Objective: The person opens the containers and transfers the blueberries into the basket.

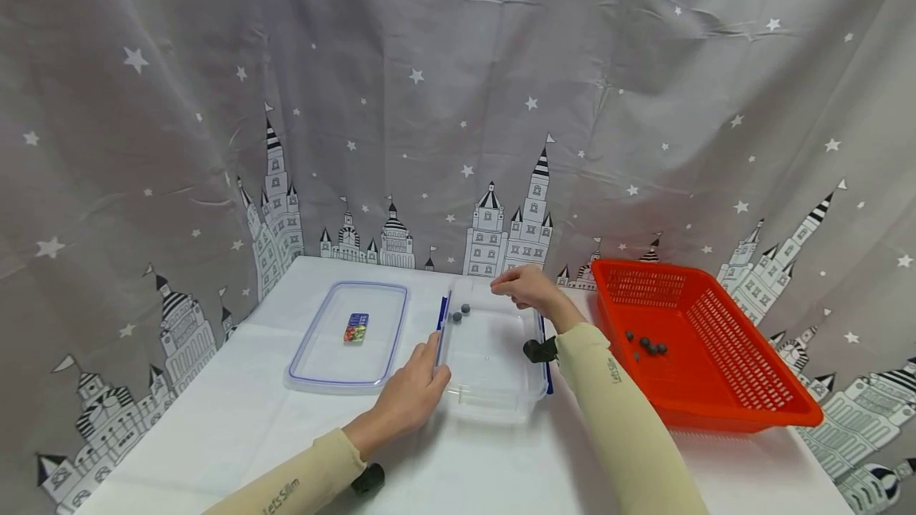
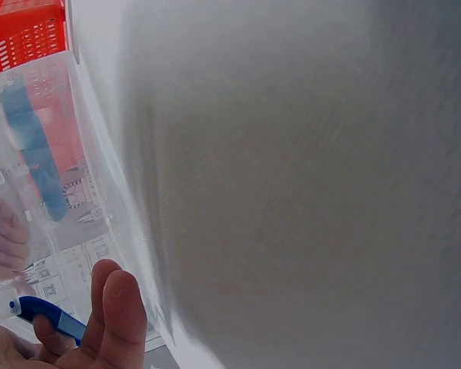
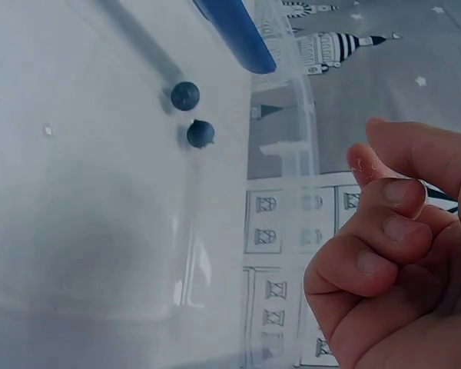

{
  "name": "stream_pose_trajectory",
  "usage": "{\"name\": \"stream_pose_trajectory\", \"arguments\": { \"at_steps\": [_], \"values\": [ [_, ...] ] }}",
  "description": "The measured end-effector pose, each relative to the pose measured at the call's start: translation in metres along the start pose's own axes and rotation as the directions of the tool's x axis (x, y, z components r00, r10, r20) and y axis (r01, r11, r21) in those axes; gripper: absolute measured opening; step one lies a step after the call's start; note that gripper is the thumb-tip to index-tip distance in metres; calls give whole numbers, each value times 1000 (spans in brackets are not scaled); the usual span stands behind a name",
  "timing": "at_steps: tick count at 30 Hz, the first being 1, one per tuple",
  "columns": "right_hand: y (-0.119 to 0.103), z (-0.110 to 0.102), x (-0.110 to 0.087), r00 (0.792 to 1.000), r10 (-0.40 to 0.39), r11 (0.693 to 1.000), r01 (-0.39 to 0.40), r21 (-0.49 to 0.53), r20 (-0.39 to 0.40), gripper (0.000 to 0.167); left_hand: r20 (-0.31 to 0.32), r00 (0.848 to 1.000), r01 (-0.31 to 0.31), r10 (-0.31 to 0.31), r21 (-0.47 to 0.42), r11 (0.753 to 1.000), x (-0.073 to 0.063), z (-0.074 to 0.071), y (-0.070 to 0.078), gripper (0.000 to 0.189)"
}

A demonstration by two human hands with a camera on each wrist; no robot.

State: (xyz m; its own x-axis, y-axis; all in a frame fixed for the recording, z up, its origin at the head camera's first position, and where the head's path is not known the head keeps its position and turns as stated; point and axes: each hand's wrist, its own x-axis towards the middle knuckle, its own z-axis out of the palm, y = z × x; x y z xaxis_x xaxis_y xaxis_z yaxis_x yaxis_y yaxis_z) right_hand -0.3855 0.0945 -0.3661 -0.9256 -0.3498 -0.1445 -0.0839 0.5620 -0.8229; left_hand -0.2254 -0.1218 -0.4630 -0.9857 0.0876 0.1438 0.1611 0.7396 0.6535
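A clear plastic box (image 1: 494,360) with blue side latches stands at the middle of the table. My left hand (image 1: 408,400) grips its left side, fingers at the wall beside a blue latch (image 2: 50,315). Two blueberries (image 1: 461,313) lie inside, near the far left corner; the right wrist view shows one blueberry (image 3: 185,96) close beside the other. Above the box's far end hovers my right hand (image 1: 537,292). In the right wrist view its fingers (image 3: 361,269) are curled, thumb and index close together, and no berry shows between them.
A red slotted basket (image 1: 701,380) stands to the right, with several blueberries (image 1: 650,345) on its floor. Left of the box lies a clear lid (image 1: 318,352) with a blue seal and a small colourful label (image 1: 355,328). A grey curtain (image 1: 444,102) hangs behind the table.
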Motion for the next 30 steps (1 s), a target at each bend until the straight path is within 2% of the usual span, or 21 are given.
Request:
{"name": "stream_pose_trajectory", "arguments": {
  "at_steps": [4,16,26,30],
  "values": [
    [-2,7,5,1000,2,999,-2,48,16,23,1,1000,-2,2,-4,1000,1,0,0,63],
    [5,32,18,1000,17,1000,-17,24,-6,28,20,1000,8,-7,-11,1000,1,0,-1,64],
    [12,48,28,998,59,993,-62,96,32,32,14,1000,11,-11,-7,1000,-1,-2,2,66],
    [14,53,28,995,86,991,-90,97,40,28,25,1000,14,-13,-14,1000,-1,-3,2,66]
  ]
}}
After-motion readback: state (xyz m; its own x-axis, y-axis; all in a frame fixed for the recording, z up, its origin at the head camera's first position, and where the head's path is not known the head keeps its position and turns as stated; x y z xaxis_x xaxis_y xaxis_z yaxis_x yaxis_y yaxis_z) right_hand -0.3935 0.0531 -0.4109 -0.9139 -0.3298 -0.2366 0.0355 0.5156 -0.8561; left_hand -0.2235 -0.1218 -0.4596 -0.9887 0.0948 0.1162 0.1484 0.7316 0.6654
